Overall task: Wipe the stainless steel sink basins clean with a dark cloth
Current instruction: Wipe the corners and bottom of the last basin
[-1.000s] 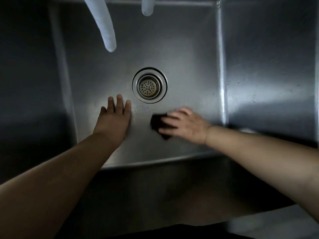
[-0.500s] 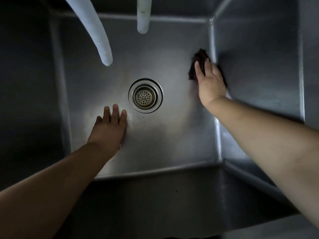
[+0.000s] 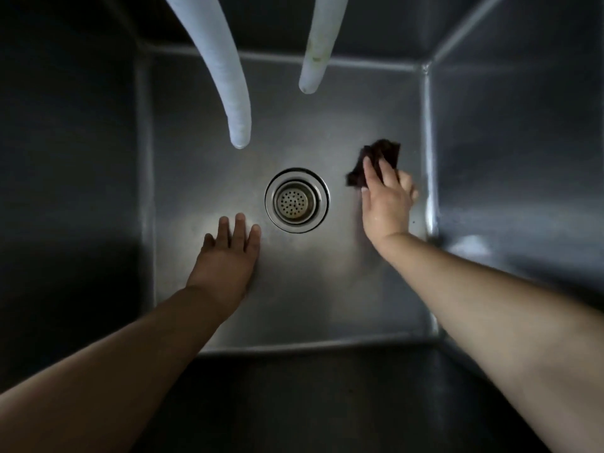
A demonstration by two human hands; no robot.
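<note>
I look straight down into a deep stainless steel sink basin (image 3: 202, 178) with a round strainer drain (image 3: 296, 200) at its middle. My right hand (image 3: 387, 204) presses a dark cloth (image 3: 376, 163) flat against the basin floor, right of the drain and near the right wall, fingers straight over it. My left hand (image 3: 228, 253) rests flat on the floor just left of and below the drain, fingers straight, holding nothing. Most of the cloth sticks out beyond my fingertips.
Two pale flexible hoses hang down from above, a long left hose (image 3: 228, 93) and a shorter right hose (image 3: 315, 53), both ending above the basin floor. Tall steel walls (image 3: 510, 158) close in all sides. A small white patch (image 3: 470, 244) shows on the right wall.
My right hand slid the cloth from below the drain up to the far right corner, then back down to the right of the drain. My left hand stayed planted.
</note>
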